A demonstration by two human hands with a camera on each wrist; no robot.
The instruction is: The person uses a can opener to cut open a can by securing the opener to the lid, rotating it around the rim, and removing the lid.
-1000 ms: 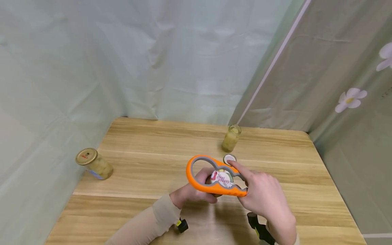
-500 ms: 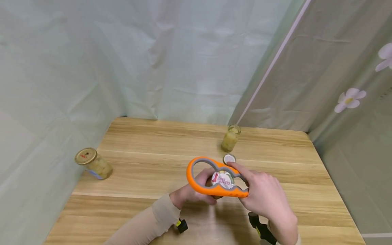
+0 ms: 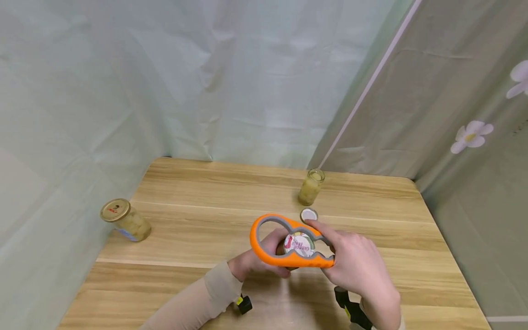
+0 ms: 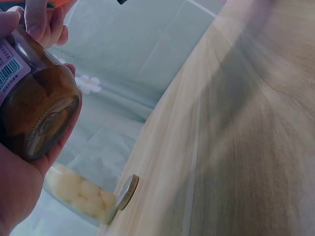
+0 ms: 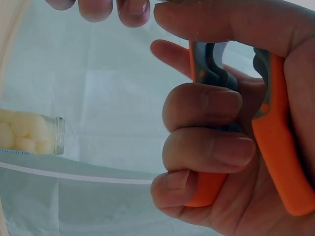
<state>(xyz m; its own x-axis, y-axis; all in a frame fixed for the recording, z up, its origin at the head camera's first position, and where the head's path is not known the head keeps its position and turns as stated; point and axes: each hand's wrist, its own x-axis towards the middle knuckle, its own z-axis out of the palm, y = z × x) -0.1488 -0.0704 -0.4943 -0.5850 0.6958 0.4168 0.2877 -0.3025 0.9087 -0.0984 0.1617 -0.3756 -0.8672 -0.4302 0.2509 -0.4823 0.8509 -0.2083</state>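
Observation:
In the head view my left hand [image 3: 261, 260] holds a glass jar with a white printed lid [image 3: 299, 244]. Brown contents show through the jar [image 4: 42, 108] in the left wrist view, where its ridged base and a barcode label are visible. Around that lid sits an orange jar opener [image 3: 305, 261] with grey scalloped inner edges. My right hand [image 3: 355, 259] grips the opener's two handles, its fingers curled round one orange handle [image 5: 280, 157] and the other in the right wrist view. The index finger lies along the opener's far side.
Beyond the hands stands a lidless glass jar [image 3: 310, 189] of pale pieces, with a loose lid [image 3: 308, 214] upside down in front of it. A gold-lidded jar [image 3: 133, 224] stands at the table's left edge. Curtains [image 3: 255, 82] rise behind the wooden table [image 3: 198, 224].
The opener and the lid within it have shifted slightly toward me and tilted a little. Both hands keep their hold, and the other jars have stayed put.

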